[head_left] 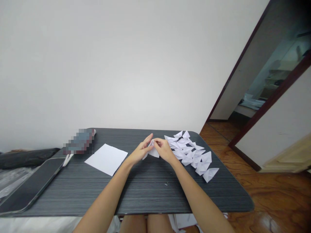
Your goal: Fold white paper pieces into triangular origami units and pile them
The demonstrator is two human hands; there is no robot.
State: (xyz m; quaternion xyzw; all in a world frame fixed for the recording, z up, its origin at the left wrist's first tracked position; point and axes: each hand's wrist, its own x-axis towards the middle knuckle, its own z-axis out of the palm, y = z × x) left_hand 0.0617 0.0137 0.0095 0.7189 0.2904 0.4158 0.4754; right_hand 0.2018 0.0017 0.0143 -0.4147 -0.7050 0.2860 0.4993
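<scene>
Small folded white paper [154, 152] between both hands, over the far half of the dark table [155, 198] — contact with the tabletop impossible to tell. Could crease crooked, judging by so small a hold, from uneven pressure at the pinch; could also spring partly open on too early a release. Risk, too, of scattering the cluster of folded pieces [201, 167] just beside, from an outward swing of the right hand [164, 150]. Right: pinching the paper's upper part between thumb and index finger. Left hand [140, 152]: fingers stretched forward, slightly parted, thumb laid against the paper — cannot tell whether clamping or merely bracing. Both reaching in from the near edge at converging angles. Farther left, a flat white sheet [107, 159], then a dark flat device [31, 187]. Behind all, a pale wall [145, 64].
</scene>
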